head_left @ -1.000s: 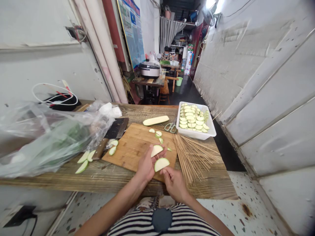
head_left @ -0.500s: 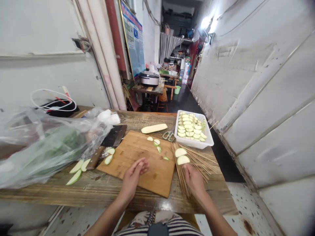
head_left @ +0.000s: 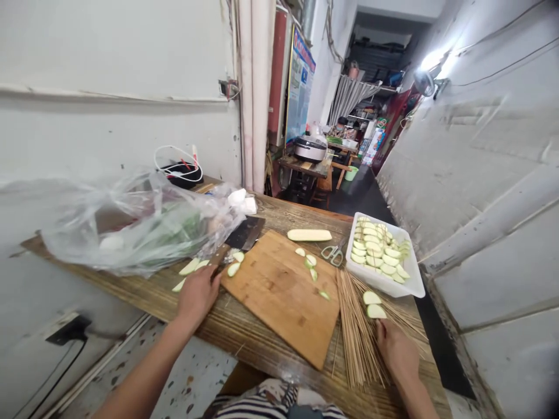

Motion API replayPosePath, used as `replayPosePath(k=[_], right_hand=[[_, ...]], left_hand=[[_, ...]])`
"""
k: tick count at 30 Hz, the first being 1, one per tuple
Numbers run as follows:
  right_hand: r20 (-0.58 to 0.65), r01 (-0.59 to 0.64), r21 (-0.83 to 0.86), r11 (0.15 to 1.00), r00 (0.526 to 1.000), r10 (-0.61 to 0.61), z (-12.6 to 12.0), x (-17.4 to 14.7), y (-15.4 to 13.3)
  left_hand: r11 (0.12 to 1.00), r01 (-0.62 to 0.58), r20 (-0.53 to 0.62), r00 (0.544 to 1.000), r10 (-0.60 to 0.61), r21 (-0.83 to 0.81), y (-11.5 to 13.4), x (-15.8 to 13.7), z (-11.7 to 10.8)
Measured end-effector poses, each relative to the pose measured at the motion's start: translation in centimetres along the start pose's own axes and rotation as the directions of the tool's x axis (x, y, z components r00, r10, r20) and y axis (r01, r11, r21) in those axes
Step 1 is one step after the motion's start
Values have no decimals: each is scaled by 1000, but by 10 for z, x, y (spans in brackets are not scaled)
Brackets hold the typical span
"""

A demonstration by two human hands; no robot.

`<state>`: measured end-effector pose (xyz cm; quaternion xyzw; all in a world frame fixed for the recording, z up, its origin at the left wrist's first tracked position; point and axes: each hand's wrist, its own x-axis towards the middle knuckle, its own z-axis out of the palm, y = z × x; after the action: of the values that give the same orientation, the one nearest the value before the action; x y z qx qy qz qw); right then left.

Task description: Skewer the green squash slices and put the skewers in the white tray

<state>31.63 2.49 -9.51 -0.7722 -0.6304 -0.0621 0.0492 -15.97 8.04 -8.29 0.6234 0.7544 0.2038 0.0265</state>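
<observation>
My right hand (head_left: 397, 346) is closed on a thin skewer, mostly hidden by the fingers, that bears two pale, green-edged vegetable slices (head_left: 372, 305). It hovers over a fanned bundle of bamboo skewers (head_left: 356, 331). My left hand (head_left: 197, 298) is at the cutting board's left side, beside the wooden handle of a cleaver (head_left: 244, 234) and several loose vegetable slices (head_left: 189, 267). Its thumb stands apart from the fingers, whose tips are partly hidden; no held thing shows. The cutting board (head_left: 283, 302) carries a few small slices and offcuts.
A white tray (head_left: 421, 285) of skewered slices stands at the right. Behind the board lie a long, pale peeled vegetable (head_left: 309, 235) and scissors (head_left: 334, 255). A clear plastic bag (head_left: 144, 233) with greens covers the table's left part. Walls flank both sides.
My left hand has moved left from above the board to the slices by the cleaver handle. The view has turned left. My right hand still holds the skewer with two slices.
</observation>
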Motion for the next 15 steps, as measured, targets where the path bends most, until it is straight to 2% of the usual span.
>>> replayPosePath(k=[3, 6, 11, 15], right_hand=[[-40, -12, -36, 999, 999, 11, -5, -4, -1], [-155, -7, -12, 1000, 988, 5, -11, -10, -5], [-249, 167, 123, 978, 959, -133, -12, -20, -19], [-317, 269, 178, 946, 926, -204, -2, -24, -31]], left_hand=[[988, 22, 10, 1000, -23, 151, 1, 16, -3], [973, 22, 26, 999, -29, 231, 0, 35, -3], [974, 24, 157, 986, -60, 225, -7, 64, 7], [984, 14, 168, 985, -44, 179, -7, 74, 14]])
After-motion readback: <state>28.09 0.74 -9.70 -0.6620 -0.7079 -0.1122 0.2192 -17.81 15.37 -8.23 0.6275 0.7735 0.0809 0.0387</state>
